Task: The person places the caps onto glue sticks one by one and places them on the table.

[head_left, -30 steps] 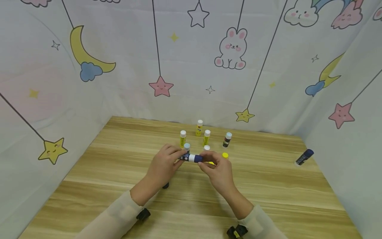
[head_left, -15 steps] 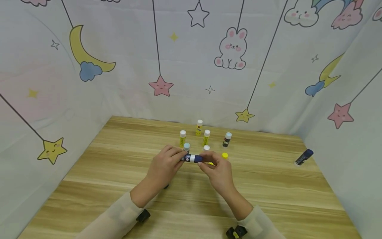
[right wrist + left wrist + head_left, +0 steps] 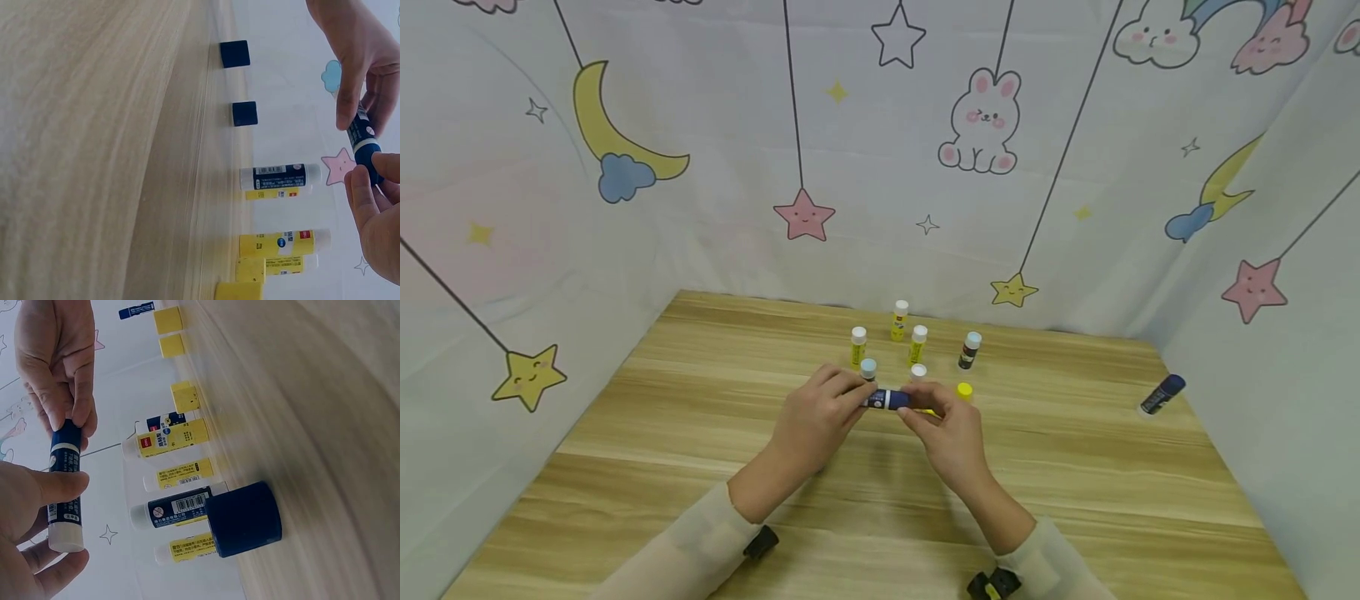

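Observation:
A navy glue stick (image 3: 886, 399) is held level above the table between both hands. My left hand (image 3: 820, 417) grips its body, the thumb across the label and the white base end (image 3: 65, 537) showing in the left wrist view. At the other end, the fingertips of my right hand (image 3: 951, 429) pinch its dark blue cap (image 3: 367, 156). A thin white ring shows between cap and label. Just behind the hands stand uncapped-looking navy (image 3: 868, 371) and yellow (image 3: 858, 348) glue sticks with pale tops.
More glue sticks stand farther back, yellow (image 3: 898, 321) and navy (image 3: 970, 351). A navy-capped glue stick (image 3: 1162, 395) stands at the far right. Loose caps sit on the wooden table (image 3: 1075, 483): yellow (image 3: 169, 320) and dark blue (image 3: 244, 519). A printed curtain (image 3: 880, 167) closes off the back.
The white band between the cap and the label has narrowed as the cap slid farther onto the glue stick. My left hand has shifted slightly right; my right hand has barely moved.

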Tool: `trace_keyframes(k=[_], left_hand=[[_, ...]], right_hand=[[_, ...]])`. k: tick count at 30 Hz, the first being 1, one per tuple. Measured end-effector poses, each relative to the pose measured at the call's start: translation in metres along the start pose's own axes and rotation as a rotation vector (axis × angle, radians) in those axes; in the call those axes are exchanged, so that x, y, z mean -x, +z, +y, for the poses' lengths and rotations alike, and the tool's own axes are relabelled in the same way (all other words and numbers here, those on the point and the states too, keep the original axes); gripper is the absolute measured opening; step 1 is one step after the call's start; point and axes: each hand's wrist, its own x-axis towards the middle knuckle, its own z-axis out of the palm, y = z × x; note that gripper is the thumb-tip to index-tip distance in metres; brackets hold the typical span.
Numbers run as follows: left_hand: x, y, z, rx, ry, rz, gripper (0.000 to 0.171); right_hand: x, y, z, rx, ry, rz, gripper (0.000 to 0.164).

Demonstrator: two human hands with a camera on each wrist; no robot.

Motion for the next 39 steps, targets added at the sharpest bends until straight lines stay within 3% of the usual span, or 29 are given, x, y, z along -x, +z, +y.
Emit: trace_keyframes(k=[15,39], left_hand=[[0.0,0.001,0.003,0.01,0.001,-0.004,0.028],[-0.011,0.007,-0.001,-0.01,0.102,-0.009,0.027]], right_hand=[[0.001,0.0,0.0,-0.011,0.009,-0.006,0.021],[-0.005,-0.002,-0.002,0.012,-0.013,0.052,0.017]])
